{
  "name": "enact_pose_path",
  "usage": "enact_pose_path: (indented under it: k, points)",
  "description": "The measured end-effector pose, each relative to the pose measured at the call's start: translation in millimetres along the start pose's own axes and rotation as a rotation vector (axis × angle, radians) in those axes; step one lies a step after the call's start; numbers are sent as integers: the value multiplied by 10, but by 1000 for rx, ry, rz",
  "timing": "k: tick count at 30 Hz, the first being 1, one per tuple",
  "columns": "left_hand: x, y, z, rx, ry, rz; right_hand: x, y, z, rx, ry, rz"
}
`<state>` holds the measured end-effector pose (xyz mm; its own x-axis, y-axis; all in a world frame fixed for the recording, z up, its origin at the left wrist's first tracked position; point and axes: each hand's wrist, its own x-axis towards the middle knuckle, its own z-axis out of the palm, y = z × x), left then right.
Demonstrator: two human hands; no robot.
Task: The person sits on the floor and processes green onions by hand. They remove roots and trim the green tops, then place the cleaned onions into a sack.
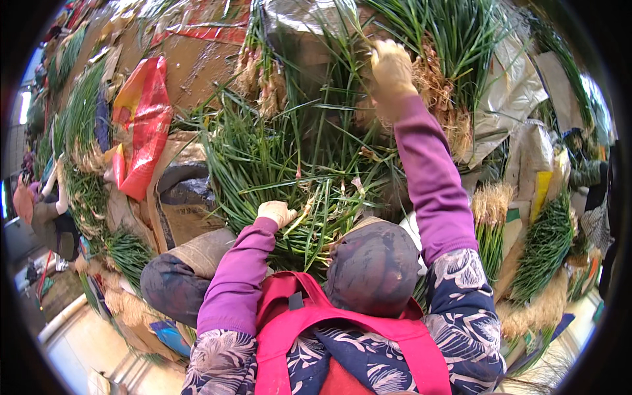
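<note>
Before my knees lies a heap of long green onion-like plants (pixel 266 163), with loose leaves and stems strewn across its near side. My left hand (pixel 278 213), pale and seemingly gloved, rests low on the heap beside a pale stem; its fingers are curled, and whether they grip that stem is unclear. Farther out, my right hand (pixel 392 64) in a yellowish glove is stretched forward, its fingers closed around thin green leaves (pixel 356 22). Just right of it lies a large bunch of the green plants (pixel 459 44) with tangled brown roots (pixel 444 94).
Smaller rooted bunches (pixel 261 74) lie ahead on brown, wet sheeting. A red plastic sack (pixel 145 128) is at left, beyond my left knee. Root-up bundles (pixel 489 212) stand at right near a whitish sack (pixel 528 153). Another person (pixel 49 217) is at far left.
</note>
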<state>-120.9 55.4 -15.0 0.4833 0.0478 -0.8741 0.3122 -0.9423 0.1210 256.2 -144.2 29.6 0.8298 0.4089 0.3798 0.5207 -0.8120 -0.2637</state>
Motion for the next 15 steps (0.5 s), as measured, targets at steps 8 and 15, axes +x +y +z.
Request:
enact_pose_path:
  k: [8,15]
  points:
    - [81,82,-138,11,-89,-81,-477,-251,-167,109,-437,221]
    - [224,50,-341,-50,-236,-59,107,1172,-1521,-165,16,449]
